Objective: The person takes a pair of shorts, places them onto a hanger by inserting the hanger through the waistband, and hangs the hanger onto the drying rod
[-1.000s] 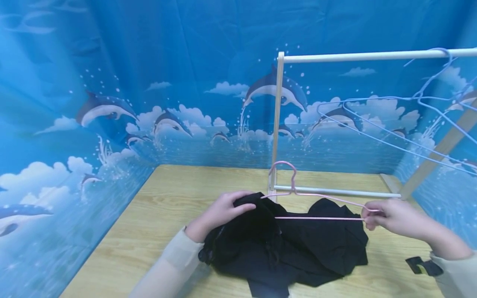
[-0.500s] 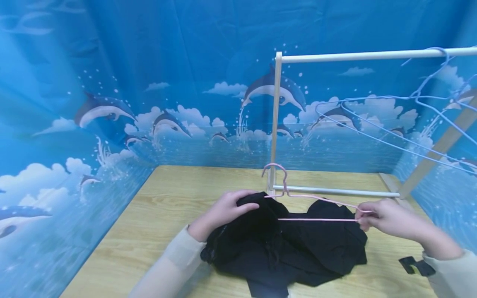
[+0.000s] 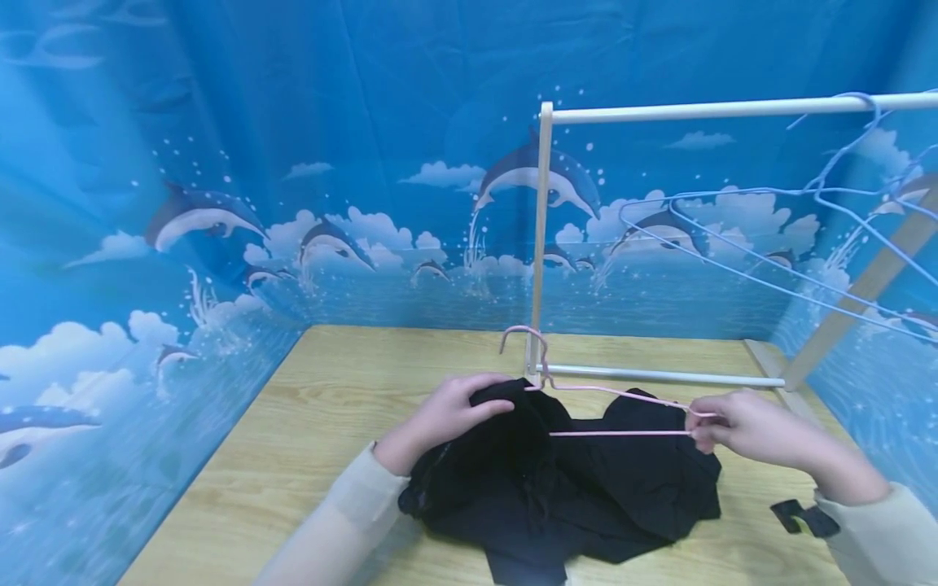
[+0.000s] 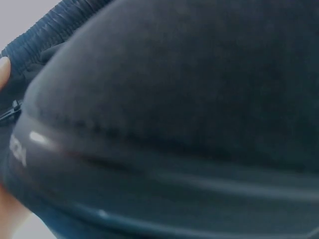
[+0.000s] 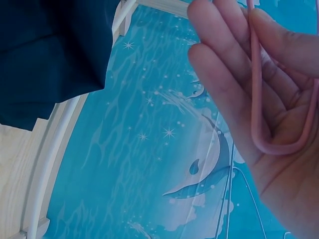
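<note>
The black garment lies in a heap on the wooden table. I can't tell just what kind of clothing it is, but the left wrist view shows a stretchy, bunched-up band and a little zip on it.

At the garment's left part, the left hand holds the top edge between thumb and fingers, so the cloth stands up a bit. At the garment's right part, the right hand pinches one end of the pink hanger. The hanger's other end goes out of sight at the garment's raised edge, so I can't tell how far in it is. Its hook pokes up behind the garment.

The step now looks like getting the hanger into the garment. I think the next move needs the left hand to keep that edge up while the right hand pushes its end in without snagging the cloth.

Behind the garment stands the clothes rack. Blue hangers hang on it, up high to the garment's right.
</note>
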`<state>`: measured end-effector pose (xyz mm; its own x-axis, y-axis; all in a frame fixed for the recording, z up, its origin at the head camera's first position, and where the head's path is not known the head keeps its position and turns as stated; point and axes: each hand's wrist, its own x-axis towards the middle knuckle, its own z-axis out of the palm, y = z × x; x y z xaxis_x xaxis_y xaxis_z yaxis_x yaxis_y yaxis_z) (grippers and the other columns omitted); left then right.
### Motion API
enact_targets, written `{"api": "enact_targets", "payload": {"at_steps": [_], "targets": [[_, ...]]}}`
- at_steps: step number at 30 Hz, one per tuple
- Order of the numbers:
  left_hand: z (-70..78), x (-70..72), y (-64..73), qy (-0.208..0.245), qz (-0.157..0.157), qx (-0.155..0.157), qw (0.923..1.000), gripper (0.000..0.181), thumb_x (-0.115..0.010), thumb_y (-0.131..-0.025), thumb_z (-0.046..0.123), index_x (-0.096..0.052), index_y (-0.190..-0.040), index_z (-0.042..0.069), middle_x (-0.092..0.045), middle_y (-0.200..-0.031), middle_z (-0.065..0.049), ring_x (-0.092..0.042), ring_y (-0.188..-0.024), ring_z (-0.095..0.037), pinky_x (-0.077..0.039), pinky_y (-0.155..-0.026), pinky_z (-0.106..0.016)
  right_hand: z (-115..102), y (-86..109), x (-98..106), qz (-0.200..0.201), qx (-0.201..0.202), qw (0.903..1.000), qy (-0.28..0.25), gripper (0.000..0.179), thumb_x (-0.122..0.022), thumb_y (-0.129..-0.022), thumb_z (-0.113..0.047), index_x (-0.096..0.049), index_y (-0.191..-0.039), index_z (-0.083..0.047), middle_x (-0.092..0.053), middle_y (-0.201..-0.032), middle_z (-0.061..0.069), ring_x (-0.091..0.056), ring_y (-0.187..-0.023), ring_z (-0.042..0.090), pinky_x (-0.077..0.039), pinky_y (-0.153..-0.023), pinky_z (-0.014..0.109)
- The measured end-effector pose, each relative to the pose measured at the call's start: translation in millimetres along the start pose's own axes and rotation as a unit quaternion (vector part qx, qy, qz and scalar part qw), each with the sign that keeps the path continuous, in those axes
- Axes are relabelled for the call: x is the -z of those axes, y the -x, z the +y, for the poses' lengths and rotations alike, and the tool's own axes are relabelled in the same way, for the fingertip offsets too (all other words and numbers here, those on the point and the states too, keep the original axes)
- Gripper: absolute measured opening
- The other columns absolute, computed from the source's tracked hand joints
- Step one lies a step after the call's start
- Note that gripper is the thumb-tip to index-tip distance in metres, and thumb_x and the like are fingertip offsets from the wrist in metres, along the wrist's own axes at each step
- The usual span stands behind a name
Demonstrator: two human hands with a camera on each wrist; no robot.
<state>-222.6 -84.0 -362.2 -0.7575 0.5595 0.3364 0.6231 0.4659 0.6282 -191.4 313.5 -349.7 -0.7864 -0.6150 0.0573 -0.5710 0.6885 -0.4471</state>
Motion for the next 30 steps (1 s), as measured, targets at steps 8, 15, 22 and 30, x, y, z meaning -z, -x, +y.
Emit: {"api": "enact_targets", "payload": {"at_steps": [8,15,22,30], "targets": [[-2.6,-2.4,-0.6,0.0,-0.005,-0.007,1.0,0.032,-0.067,-0.092,0.021,-0.067,-0.12,0.007,-0.07,-0.117,-0.009,-0.066,-0.109,-0.022,-0.054,-0.093,-0.035,1.0,-2.4,-2.1,0.002,0.025,0.9996,-0.012,0.021,-0.061,-0.089,0.002,-0.061,-0.083,-0.018,-0.057,-0.068,-0.019,-0.05,-0.062,-0.008,-0.042,-0.05,0.019],[-1.9,-2.6,-2.2,-0.007,-0.001,-0.025,0.9997,0.031,-0.066,-0.092,0.021,-0.067,-0.12,0.007,-0.071,-0.116,-0.008,-0.066,-0.11,-0.021,-0.053,-0.096,-0.034,0.1,-3.2,-1.4,0.0,0.025,0.9995,-0.018,0.02,-0.062,-0.089,0.002,-0.061,-0.083,-0.017,-0.058,-0.07,-0.018,-0.053,-0.063,-0.006,-0.044,-0.051,0.02],[-2.7,-3.6,-1.9,-0.007,-0.006,-0.026,0.9996,0.031,-0.067,-0.092,0.019,-0.067,-0.12,0.006,-0.07,-0.117,-0.009,-0.066,-0.11,-0.022,-0.053,-0.096,-0.035,-1.1,-3.8,-0.9,-0.004,0.023,0.9996,-0.014,0.02,-0.062,-0.089,0.001,-0.061,-0.082,-0.018,-0.058,-0.069,-0.019,-0.051,-0.063,-0.007,-0.044,-0.051,0.02],[-4.1,-5.7,-2.0,-0.01,-0.014,-0.025,0.9995,0.032,-0.066,-0.092,0.019,-0.066,-0.121,0.006,-0.07,-0.118,-0.01,-0.066,-0.111,-0.022,-0.053,-0.096,-0.035,-2.4,-5.3,-0.3,-0.012,0.019,0.9997,-0.011,0.02,-0.062,-0.089,0.001,-0.061,-0.082,-0.017,-0.058,-0.069,-0.019,-0.052,-0.062,-0.007,-0.045,-0.051,0.021]]}}
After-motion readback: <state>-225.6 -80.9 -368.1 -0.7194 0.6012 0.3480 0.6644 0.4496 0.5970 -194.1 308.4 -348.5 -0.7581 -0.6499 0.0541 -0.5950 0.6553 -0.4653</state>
